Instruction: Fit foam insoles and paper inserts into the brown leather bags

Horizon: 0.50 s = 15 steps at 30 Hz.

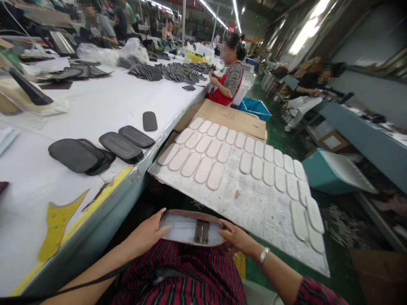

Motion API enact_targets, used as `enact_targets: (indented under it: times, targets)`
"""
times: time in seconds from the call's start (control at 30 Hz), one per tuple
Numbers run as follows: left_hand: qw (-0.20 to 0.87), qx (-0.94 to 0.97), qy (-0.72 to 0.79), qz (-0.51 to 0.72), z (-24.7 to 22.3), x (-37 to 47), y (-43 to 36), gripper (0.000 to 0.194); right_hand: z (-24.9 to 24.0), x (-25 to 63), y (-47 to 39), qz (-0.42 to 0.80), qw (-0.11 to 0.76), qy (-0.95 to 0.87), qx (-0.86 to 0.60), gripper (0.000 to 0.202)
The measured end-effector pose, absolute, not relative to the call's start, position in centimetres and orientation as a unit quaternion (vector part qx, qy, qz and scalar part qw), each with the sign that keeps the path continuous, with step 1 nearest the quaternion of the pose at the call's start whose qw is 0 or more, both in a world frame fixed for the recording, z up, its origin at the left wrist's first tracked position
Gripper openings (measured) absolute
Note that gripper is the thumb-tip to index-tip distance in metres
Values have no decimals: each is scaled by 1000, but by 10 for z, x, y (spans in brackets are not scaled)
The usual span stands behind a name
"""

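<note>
Between my two hands, close to my lap, is a shallow oval piece (181, 226) with a brown rim, a pale inside and a dark brown strip across it; its exact kind I cannot tell. My left hand (155, 226) grips its left end, thumb over the rim. At the right end my right hand (235, 237) pinches the edge, a silver bracelet on that wrist. Just beyond lies a board (241, 207) bearing rows of pale oval pieces (204, 170). Dark oval pads (121, 146) lie in stacks on the white table (127, 95) to the left.
A yellow template (60, 226) lies along the table's near edge. Behind the board is a cardboard box (232, 116). A co-worker in a red apron (227, 84) sits at the table's far side. A blue crate (254, 109) and a teal bin (333, 171) stand on the floor.
</note>
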State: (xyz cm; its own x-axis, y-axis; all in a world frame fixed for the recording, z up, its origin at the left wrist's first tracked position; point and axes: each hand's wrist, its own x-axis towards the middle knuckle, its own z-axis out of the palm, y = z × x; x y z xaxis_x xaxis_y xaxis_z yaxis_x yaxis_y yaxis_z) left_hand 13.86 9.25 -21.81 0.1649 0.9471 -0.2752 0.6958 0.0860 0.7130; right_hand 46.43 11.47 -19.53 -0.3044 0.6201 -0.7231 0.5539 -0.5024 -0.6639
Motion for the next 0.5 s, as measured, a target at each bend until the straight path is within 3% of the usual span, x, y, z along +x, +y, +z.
enact_targets:
  times: [0.1,0.2,0.27,0.5]
  targets:
    - [284,762,573,96,-209,143,112,59,-186,451,120,425,39,-676,-601,65]
    - [265,819,507,41,-203,153,139,33,-175,432,134,245,-31,-815,-524,38]
    - [286,822,492,32,-203,158,156,29,-175,423,146,237,-75,-828,-503,28]
    - [539,708,455,38,-210,150,175,37,-187,429,167,334,-80,-787,-512,42]
